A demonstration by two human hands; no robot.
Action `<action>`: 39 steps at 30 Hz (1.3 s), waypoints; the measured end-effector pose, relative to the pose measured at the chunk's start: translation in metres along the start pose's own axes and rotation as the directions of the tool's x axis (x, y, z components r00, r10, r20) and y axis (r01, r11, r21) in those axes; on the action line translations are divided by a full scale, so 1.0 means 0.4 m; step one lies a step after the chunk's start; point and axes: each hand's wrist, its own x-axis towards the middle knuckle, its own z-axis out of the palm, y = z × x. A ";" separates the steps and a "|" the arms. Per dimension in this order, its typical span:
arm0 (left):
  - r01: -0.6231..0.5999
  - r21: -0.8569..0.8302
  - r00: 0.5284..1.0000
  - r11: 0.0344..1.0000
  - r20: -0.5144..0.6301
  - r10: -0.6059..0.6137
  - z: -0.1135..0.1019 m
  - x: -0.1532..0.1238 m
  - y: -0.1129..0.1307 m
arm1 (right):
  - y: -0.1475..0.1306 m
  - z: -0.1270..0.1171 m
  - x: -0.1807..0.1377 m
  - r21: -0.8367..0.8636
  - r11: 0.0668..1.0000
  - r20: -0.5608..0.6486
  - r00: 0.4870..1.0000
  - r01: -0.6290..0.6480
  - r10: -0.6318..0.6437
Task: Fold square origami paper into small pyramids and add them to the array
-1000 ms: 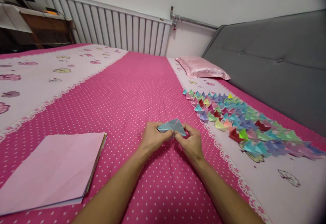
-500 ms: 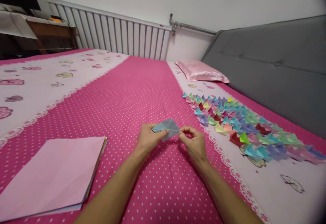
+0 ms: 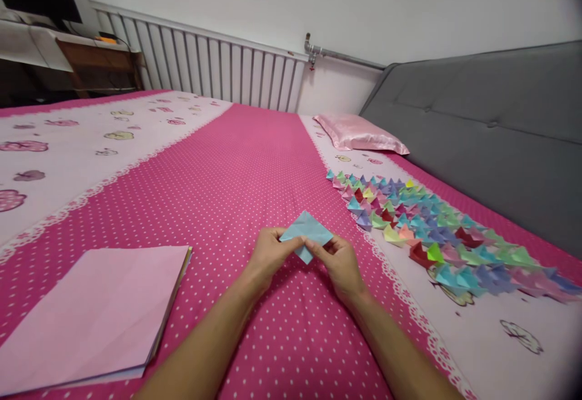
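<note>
A small light blue folded paper (image 3: pixel 306 230) is held between both hands above the pink dotted bedspread (image 3: pixel 236 170). My left hand (image 3: pixel 268 256) pinches its left corner with thumb and fingers closed. My right hand (image 3: pixel 339 262) pinches its lower right side, fingers curled in. The paper shows as a flat diamond shape with one point down between the thumbs.
A stack of pink paper sheets (image 3: pixel 86 309) lies at the near left. Several small folded paper pieces in many colours (image 3: pixel 422 224) lie in rows on the right. A pink pillow (image 3: pixel 359 134), a grey headboard (image 3: pixel 491 127) and a white radiator (image 3: pixel 213 66) stand behind.
The blue paper has been turned and flattened from a creased, open shape into a flat diamond. My right hand let go briefly, then pinched it again. The view tilted up slightly.
</note>
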 end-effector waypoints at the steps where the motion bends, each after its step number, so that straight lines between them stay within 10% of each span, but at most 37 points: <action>1: -0.001 0.039 1.000 0.999 -0.008 0.002 0.001 0.000 0.001 | 0.002 -0.002 0.001 -0.012 1.000 -0.019 1.000 0.007 -0.007; 22: -0.096 0.175 0.995 0.980 0.048 0.089 -0.004 0.011 -0.019 | 0.007 -0.010 -0.004 -0.188 0.982 -0.077 0.997 0.015 -0.030; 36: -0.040 0.116 0.984 0.992 -0.169 0.059 -0.061 0.023 0.017 | -0.008 -0.022 0.020 0.236 0.972 -0.276 0.959 0.006 0.062; 39: -0.032 0.015 0.997 0.999 -0.070 0.033 -0.039 0.016 0.015 | -0.013 -0.019 0.021 0.261 0.965 -0.245 0.967 0.004 0.063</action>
